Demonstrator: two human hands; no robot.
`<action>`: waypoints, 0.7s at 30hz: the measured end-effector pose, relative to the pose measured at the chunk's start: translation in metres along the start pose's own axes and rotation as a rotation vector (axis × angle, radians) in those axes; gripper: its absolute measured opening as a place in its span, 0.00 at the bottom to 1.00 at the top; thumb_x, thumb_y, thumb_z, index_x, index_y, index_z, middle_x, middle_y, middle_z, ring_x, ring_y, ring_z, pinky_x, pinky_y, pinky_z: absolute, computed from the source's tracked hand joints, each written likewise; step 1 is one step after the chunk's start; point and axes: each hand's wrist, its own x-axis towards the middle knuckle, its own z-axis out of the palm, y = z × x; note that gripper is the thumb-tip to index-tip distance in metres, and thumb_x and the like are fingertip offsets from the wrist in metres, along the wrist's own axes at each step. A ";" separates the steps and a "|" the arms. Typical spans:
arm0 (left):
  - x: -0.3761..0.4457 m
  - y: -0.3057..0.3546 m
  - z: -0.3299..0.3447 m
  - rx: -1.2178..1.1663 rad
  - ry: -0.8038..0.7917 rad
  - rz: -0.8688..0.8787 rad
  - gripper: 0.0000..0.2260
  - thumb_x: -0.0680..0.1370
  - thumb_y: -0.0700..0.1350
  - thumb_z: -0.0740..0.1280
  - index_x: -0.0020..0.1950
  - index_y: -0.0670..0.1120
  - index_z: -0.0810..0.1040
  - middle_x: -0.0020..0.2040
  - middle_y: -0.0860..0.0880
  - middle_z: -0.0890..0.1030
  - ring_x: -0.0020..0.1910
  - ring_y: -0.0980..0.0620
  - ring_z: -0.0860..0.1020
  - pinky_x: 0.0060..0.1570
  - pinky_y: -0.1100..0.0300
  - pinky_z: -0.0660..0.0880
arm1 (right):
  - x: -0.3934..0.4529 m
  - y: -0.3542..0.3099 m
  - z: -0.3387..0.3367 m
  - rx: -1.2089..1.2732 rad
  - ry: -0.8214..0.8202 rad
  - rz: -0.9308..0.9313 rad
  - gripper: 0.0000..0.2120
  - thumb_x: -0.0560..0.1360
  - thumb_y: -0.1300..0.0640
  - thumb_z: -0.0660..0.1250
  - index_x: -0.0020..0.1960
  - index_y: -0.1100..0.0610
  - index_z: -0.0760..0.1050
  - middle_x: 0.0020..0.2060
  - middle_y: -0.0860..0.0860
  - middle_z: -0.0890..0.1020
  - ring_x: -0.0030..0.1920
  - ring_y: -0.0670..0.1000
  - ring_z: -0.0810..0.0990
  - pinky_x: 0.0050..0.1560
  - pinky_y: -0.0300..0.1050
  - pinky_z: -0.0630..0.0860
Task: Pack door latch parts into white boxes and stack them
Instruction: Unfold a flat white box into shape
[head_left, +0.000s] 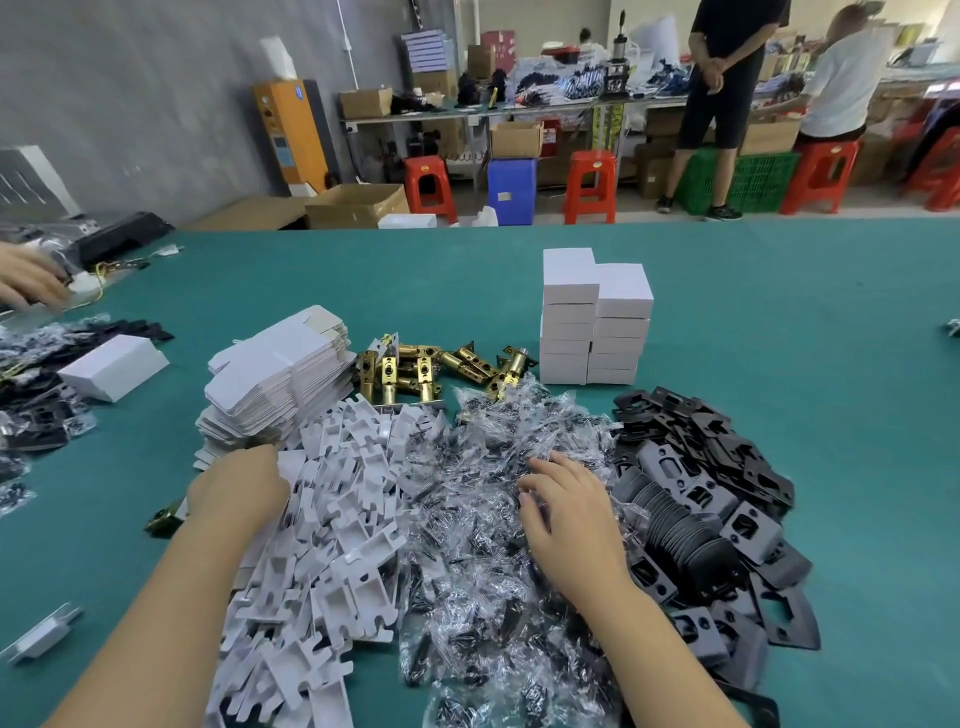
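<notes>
Two side-by-side stacks of closed white boxes (592, 322) stand at the middle of the green table (805, 322). In front lie brass door latches (431, 364), a pile of flat unfolded white boxes (280, 369), a heap of white card inserts (332, 525), clear bags of black screws (483, 519) and black strike plates (717, 493). My left hand (239, 488) reaches into the edge of the inserts beside the flat boxes, its fingers hidden. A brass latch (162, 519) lies just under its wrist. My right hand (566, 509) rests on the screw bags with fingers spread.
Another person's hand (26, 286) works at the far left edge, near a closed white box (111, 366) and more black parts (36, 426). A small white piece (41, 634) lies at the near left. Beyond the table are red stools, cartons and two standing people.
</notes>
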 end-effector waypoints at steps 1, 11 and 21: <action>0.000 0.000 0.001 0.000 0.011 0.005 0.13 0.81 0.47 0.62 0.65 0.50 0.75 0.62 0.48 0.80 0.59 0.44 0.77 0.47 0.54 0.72 | 0.000 0.000 0.000 0.000 0.001 0.000 0.16 0.85 0.48 0.59 0.68 0.46 0.78 0.74 0.43 0.73 0.79 0.46 0.61 0.77 0.41 0.40; 0.003 -0.001 -0.001 0.059 -0.032 0.074 0.21 0.80 0.59 0.64 0.70 0.51 0.72 0.66 0.49 0.79 0.63 0.45 0.77 0.52 0.53 0.76 | -0.001 0.001 0.001 -0.001 0.003 0.001 0.15 0.85 0.48 0.59 0.68 0.45 0.78 0.74 0.42 0.73 0.79 0.46 0.61 0.77 0.40 0.39; 0.005 0.001 -0.005 0.008 -0.035 0.066 0.21 0.79 0.52 0.66 0.71 0.49 0.72 0.67 0.48 0.78 0.63 0.45 0.77 0.53 0.53 0.76 | 0.000 0.002 0.003 0.011 0.007 -0.004 0.15 0.84 0.48 0.60 0.68 0.46 0.79 0.74 0.43 0.74 0.79 0.46 0.62 0.77 0.41 0.40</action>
